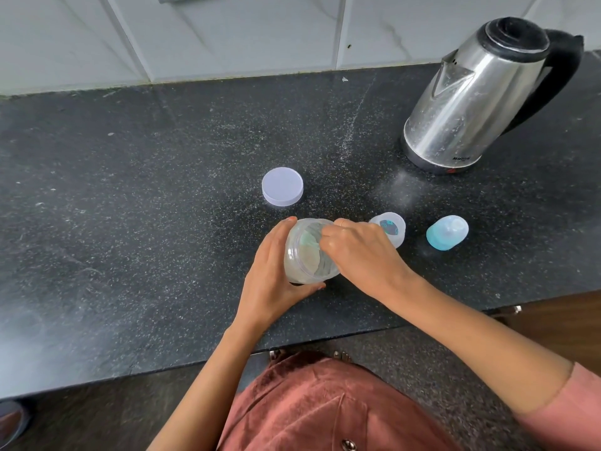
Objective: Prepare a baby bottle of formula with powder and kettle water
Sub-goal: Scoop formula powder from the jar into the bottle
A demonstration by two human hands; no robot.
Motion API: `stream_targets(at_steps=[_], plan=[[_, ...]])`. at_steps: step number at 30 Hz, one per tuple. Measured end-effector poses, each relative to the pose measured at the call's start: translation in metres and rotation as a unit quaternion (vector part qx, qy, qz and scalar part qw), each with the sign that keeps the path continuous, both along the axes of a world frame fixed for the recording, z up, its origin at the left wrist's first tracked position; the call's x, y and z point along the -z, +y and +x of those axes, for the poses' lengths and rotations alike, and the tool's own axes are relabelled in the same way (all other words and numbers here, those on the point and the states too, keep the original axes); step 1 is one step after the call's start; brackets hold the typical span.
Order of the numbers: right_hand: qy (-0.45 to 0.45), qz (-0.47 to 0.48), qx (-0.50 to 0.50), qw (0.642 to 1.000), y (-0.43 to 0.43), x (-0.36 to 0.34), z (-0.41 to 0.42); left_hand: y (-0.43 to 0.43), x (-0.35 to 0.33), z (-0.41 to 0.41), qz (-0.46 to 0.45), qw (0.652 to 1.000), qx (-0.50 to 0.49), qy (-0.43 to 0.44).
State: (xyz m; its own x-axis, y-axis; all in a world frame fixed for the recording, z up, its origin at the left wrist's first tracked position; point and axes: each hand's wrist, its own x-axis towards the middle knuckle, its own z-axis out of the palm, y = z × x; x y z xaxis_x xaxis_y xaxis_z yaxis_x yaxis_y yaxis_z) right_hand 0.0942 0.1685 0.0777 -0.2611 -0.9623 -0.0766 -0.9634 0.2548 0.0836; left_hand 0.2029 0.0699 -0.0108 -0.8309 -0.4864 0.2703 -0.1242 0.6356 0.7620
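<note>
A clear plastic powder jar [305, 255] stands open near the counter's front, tilted toward me, with pale powder inside. My left hand [273, 275] wraps around its left side. My right hand [354, 252] reaches into the jar's mouth, fingers pinched on a pale green scoop [307, 240] that is partly hidden. The jar's white round lid [282, 187] lies flat behind it. The open baby bottle [392, 227] stands just right of my right hand. Its blue cap with teat [447, 232] sits further right. The steel kettle [481, 99] stands at the back right.
The dark speckled counter [130, 190] stretches left, with a white tiled wall [227, 34] behind. The front edge runs just below my forearms. A wooden cabinet front [559, 323] shows at the lower right.
</note>
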Motion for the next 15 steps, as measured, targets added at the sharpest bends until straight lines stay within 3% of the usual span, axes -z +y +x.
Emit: stream_targets(at_steps=[8, 15], plan=[[-0.027, -0.034, 0.004, 0.999, 0.0027, 0.0028, -0.0025, -0.0029, 0.0029, 0.0015, 0.012, 1.000, 0.015, -0.004], [-0.064, -0.002, 0.010, 0.998, 0.0089, -0.0002, -0.0081, -0.0039, 0.0011, 0.0025, 0.016, 0.999, 0.028, 0.002]])
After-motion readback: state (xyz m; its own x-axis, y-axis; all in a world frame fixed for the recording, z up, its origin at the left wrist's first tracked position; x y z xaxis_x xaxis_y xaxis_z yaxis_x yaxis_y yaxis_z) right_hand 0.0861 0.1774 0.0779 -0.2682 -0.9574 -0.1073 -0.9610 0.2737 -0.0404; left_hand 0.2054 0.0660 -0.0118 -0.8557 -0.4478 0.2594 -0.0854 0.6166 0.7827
